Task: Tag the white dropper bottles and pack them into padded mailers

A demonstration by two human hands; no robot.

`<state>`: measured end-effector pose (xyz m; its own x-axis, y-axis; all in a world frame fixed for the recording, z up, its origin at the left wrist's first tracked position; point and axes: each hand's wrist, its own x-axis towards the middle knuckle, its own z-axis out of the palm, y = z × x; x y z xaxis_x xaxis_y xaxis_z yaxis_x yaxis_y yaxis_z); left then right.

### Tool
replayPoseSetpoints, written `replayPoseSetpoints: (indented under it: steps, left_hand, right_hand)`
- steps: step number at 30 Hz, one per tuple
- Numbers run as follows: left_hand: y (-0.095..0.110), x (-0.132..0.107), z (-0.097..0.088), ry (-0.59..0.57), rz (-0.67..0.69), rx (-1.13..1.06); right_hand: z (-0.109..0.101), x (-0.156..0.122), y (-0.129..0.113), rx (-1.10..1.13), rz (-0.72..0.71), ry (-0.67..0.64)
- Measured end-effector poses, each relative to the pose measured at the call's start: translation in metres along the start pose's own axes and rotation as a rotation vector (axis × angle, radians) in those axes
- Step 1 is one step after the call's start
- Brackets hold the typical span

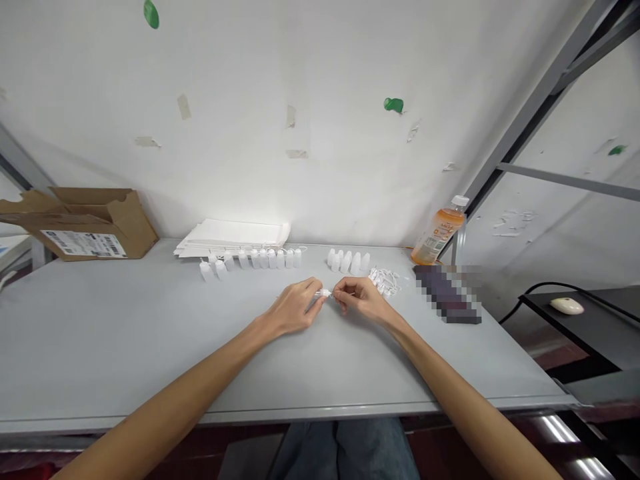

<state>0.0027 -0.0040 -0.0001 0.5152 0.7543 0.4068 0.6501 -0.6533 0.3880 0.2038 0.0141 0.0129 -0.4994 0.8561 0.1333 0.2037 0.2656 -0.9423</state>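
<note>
Left hand and right hand closed on a small white plastic piece, centre of table.

Both hands gripped it between fingertips, above the grey table. A white corded bundle lay just beside the right hand; a row of small white bottle-shaped pieces stood farther ahead, near the wall.

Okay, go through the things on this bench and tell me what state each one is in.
Left hand: pinching a small white plastic piece
Right hand: fingers pinched together beside that piece
White plastic bottles: upright, in a rough row
White tapered pieces: upright, clustered
White cords: tangled in a heap
Cardboard box: flaps open
Orange drink bottle: capped
White sheets: stacked flat
</note>
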Motion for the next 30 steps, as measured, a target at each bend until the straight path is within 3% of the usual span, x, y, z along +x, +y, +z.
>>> replayPoseSetpoints:
  steps: [6, 10, 15, 18, 22, 26, 30]
  left_hand:
    - [0.000, -0.002, 0.004, -0.023, -0.018, 0.006]
    - [0.007, 0.001, -0.002, -0.014, -0.028, 0.023]
    - [0.015, 0.000, -0.003, 0.109, -0.022, 0.227]
    - [0.006, -0.011, -0.007, 0.217, -0.200, 0.133]
    - [-0.024, -0.039, -0.029, 0.435, -0.529, -0.028]
    - [-0.051, -0.067, -0.052, 0.467, -0.713, 0.048]
    - [-0.060, -0.075, -0.058, 0.449, -0.764, 0.075]
  right_hand:
    - [0.002, -0.001, 0.006, 0.008, -0.008, -0.006]
    - [0.002, -0.002, 0.000, 0.026, -0.061, 0.092]
    - [0.004, -0.004, -0.009, 0.103, -0.058, 0.136]
    - [0.006, -0.005, -0.013, 0.120, -0.047, 0.110]
    - [0.004, -0.007, -0.016, 0.087, -0.020, 0.122]
    - [0.004, -0.006, -0.015, 0.022, -0.016, 0.085]
    - [0.004, -0.005, -0.013, -0.024, -0.017, 0.042]
